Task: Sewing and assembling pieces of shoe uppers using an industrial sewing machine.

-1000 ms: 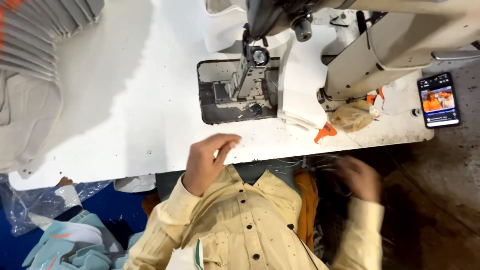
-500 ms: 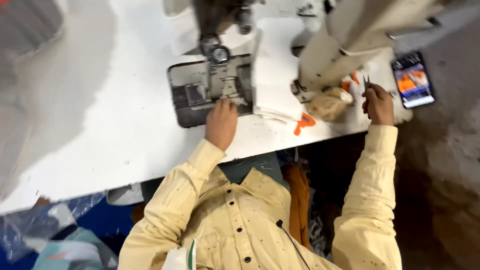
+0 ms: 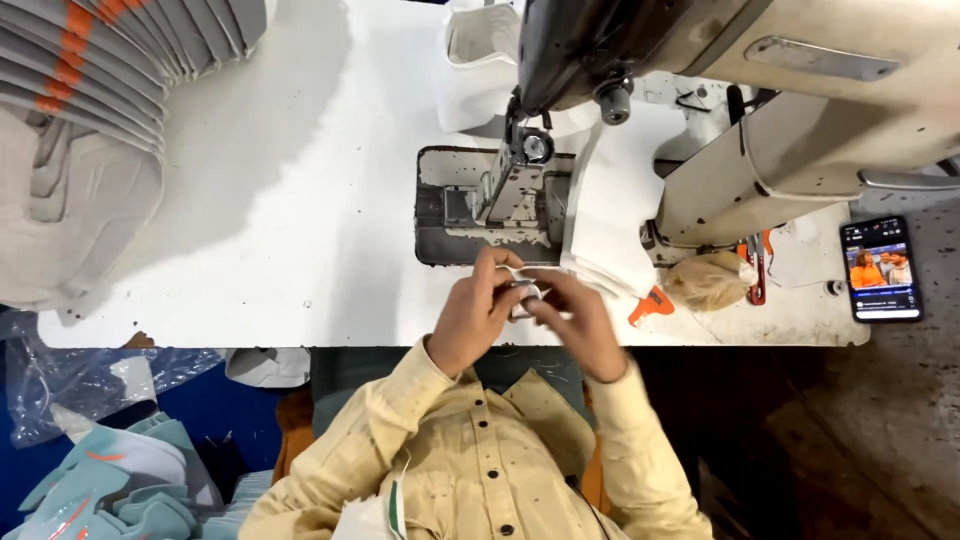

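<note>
My left hand (image 3: pixel 472 318) and my right hand (image 3: pixel 583 325) meet over the front edge of the white table (image 3: pixel 280 230). Between their fingertips they pinch a small white and silvery piece (image 3: pixel 523 289); I cannot tell what it is. Just beyond the hands lies the grey metal needle plate (image 3: pixel 462 212) of the beige sewing machine (image 3: pixel 760 120). A white fabric piece (image 3: pixel 612 215) lies under the machine's arm, right of the presser foot (image 3: pixel 512 185).
A phone (image 3: pixel 881 270) with a lit screen lies at the table's right end. Orange-handled snips (image 3: pixel 757 268) and a crumpled plastic lump (image 3: pixel 705 281) sit beside the machine base. Stacked grey and orange pieces (image 3: pixel 90 70) fill the far left. Teal pieces (image 3: pixel 110 485) lie below the table.
My left hand has come back off the needle plate and my right hand has swung in from the table's right end. Both now meet on the small piece.
</note>
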